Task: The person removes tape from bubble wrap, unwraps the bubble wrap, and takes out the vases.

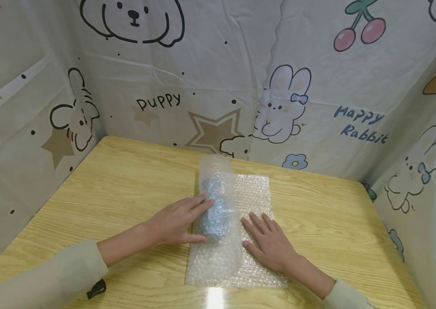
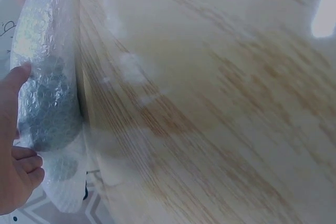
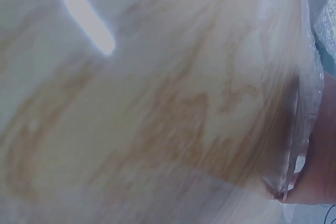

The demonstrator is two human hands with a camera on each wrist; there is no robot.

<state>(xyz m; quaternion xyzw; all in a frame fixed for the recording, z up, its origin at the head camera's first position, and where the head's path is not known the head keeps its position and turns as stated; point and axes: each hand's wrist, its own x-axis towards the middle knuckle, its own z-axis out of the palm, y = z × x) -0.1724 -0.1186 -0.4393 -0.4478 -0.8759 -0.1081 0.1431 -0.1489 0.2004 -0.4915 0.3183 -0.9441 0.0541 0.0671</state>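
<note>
A light blue object point(image 1: 216, 216), rounded with a narrower far end, lies under a layer of clear bubble wrap point(image 1: 254, 189); the wrap blurs what kind of thing it is. My left hand point(image 1: 181, 219) holds its left side through the film, thumb towards the near end and fingertips on top. In the left wrist view, some fingers point(image 2: 27, 167) of that hand are curled against the covered object point(image 2: 50, 103). My right hand point(image 1: 270, 244) rests with spread, straight fingers on the flat part of the sheet, right of the covered object. Only part of it shows in the right wrist view.
The sheet lies on a wood-grain table point(image 1: 133, 176), its far end folded over near the back edge. A printed cloth point(image 1: 218, 77) hangs behind and along both sides. A small black item point(image 1: 96, 289) shows beside the left sleeve.
</note>
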